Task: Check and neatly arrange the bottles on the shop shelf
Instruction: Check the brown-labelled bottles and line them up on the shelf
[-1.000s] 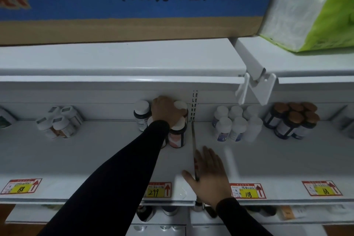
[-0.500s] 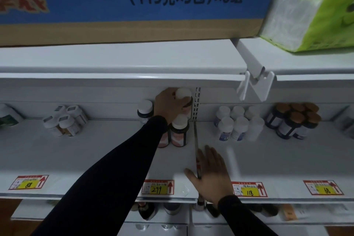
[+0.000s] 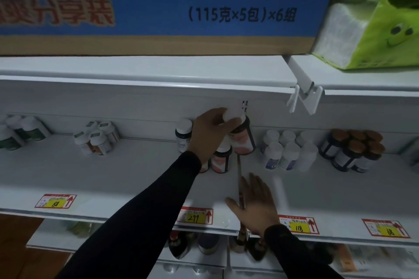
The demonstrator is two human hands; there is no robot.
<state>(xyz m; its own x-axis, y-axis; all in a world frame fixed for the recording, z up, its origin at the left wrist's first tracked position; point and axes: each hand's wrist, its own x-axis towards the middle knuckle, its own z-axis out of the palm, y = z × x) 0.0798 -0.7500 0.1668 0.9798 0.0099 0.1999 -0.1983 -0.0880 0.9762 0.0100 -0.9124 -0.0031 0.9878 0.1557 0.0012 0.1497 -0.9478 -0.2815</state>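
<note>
Left hand grips the white cap of a dark bottle, lifted at the shelf back; right hand rests flat, fingers spread, on the shelf front. Bottle likely rigid, light, smooth; cap grip may slip. Label blurred, contents unreadable

The big box up top says "(115克×5包)×6组". Yellow price tags on the shelf edge read 299, 118 and 68.

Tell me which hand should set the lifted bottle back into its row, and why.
Left. The left hand already grips the pink-labelled bottle by its white cap, above its row. The right hand rests flat on the shelf front, holding nothing.
</note>
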